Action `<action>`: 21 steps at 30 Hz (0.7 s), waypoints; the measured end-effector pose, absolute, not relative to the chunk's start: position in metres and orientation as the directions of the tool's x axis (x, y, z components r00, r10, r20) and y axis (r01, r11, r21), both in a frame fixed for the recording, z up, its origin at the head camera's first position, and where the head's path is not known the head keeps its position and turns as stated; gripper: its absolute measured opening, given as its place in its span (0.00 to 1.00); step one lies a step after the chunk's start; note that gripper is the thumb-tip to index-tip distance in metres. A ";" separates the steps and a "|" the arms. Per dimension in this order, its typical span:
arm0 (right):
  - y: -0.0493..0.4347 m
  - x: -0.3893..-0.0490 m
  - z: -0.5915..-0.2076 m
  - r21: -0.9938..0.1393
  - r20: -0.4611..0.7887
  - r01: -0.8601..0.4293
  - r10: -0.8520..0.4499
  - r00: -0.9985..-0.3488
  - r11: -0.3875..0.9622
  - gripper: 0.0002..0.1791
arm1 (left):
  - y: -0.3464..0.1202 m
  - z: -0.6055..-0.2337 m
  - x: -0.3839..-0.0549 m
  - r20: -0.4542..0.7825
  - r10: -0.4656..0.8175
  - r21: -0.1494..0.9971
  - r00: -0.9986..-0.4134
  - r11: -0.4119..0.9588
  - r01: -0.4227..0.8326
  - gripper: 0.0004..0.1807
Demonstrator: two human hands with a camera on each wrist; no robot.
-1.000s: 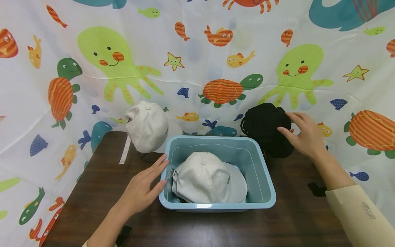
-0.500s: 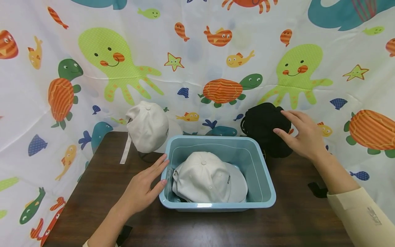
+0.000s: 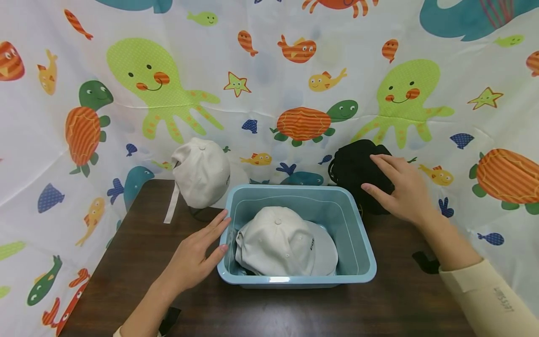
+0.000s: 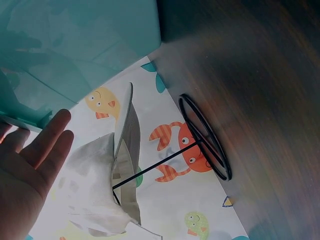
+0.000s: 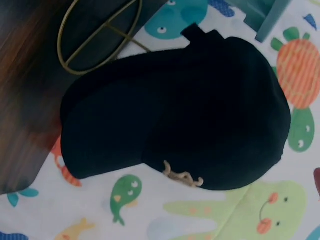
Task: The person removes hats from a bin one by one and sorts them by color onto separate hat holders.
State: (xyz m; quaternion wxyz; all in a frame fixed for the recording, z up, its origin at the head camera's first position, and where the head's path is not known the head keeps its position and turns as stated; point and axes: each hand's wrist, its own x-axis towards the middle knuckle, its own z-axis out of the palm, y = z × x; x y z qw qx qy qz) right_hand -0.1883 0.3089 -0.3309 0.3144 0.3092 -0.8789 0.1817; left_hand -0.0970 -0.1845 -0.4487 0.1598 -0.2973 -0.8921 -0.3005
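My left hand point(image 3: 191, 260) touches the left rim of a light blue plastic bin point(image 3: 294, 188) with its fingers straight. Inside the bin lies a pale grey baseball cap point(image 3: 278, 238), brim to the right. My right hand point(image 3: 400, 192), fingers extended and spread, overlaps the right side of a black baseball cap point(image 3: 358, 168) in the head view. The right wrist view shows that black cap point(image 5: 200, 110) with its brim to the left and tan lettering at the front, near a brass wire stand point(image 5: 107, 24); no hand appears there.
A second pale cap point(image 3: 201, 173) sits back left on a black wire stand point(image 4: 155, 165), its strap point(image 3: 170, 206) hanging down. Behind the dark wooden table point(image 3: 126, 262) hangs a sea-animal curtain point(image 3: 261, 65). A black object point(image 3: 426, 263) shows beside my right forearm.
My right hand has shifted left across the black cap, covering more of its right side in the head view. The left hand and the bin stay put.
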 end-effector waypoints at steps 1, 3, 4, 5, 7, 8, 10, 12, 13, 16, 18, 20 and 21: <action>0.307 -0.188 -0.332 -0.126 0.659 -0.660 -0.435 -0.614 0.740 0.49 | -0.184 -0.449 -0.097 0.465 0.434 0.440 -0.772 0.643 0.627 0.33; 0.303 -0.187 -0.334 -0.120 0.650 -0.668 -0.450 -0.612 0.735 0.49 | -0.185 -0.448 -0.097 0.463 0.434 0.441 -0.773 0.644 0.625 0.33; 0.302 -0.187 -0.335 -0.115 0.647 -0.674 -0.460 -0.608 0.729 0.49 | -0.185 -0.448 -0.097 0.459 0.433 0.442 -0.776 0.646 0.623 0.33; 0.300 -0.187 -0.336 -0.110 0.647 -0.681 -0.468 -0.602 0.724 0.48 | -0.185 -0.448 -0.097 0.454 0.433 0.444 -0.779 0.648 0.619 0.33; 0.296 -0.187 -0.338 -0.099 0.648 -0.697 -0.485 -0.587 0.711 0.47 | -0.185 -0.448 -0.096 0.442 0.431 0.452 -0.787 0.650 0.610 0.33; 0.294 -0.187 -0.339 -0.095 0.649 -0.705 -0.493 -0.579 0.703 0.47 | -0.185 -0.448 -0.096 0.437 0.430 0.454 -0.790 0.653 0.606 0.33; 0.290 -0.186 -0.342 -0.097 0.648 -0.720 -0.506 -0.570 0.688 0.46 | -0.185 -0.447 -0.096 0.437 0.427 0.455 -0.792 0.655 0.604 0.33; 0.287 -0.184 -0.344 -0.107 0.644 -0.730 -0.512 -0.568 0.675 0.46 | -0.184 -0.448 -0.096 0.442 0.425 0.454 -0.790 0.654 0.605 0.33; 0.285 -0.183 -0.345 -0.110 0.641 -0.732 -0.515 -0.569 0.672 0.46 | -0.184 -0.448 -0.096 0.446 0.424 0.453 -0.789 0.653 0.607 0.33; 0.280 -0.181 -0.348 -0.120 0.631 -0.739 -0.523 -0.573 0.663 0.45 | -0.183 -0.448 -0.095 0.457 0.421 0.453 -0.784 0.648 0.612 0.32; 0.277 -0.179 -0.349 -0.130 0.625 -0.745 -0.529 -0.574 0.654 0.45 | -0.183 -0.448 -0.096 0.459 0.418 0.454 -0.784 0.648 0.611 0.32; 0.274 -0.178 -0.351 -0.138 0.619 -0.748 -0.533 -0.577 0.649 0.45 | -0.183 -0.448 -0.095 0.457 0.416 0.456 -0.786 0.650 0.609 0.33; 0.272 -0.177 -0.352 -0.141 0.616 -0.749 -0.534 -0.579 0.648 0.45 | -0.183 -0.448 -0.095 0.456 0.415 0.455 -0.787 0.651 0.607 0.33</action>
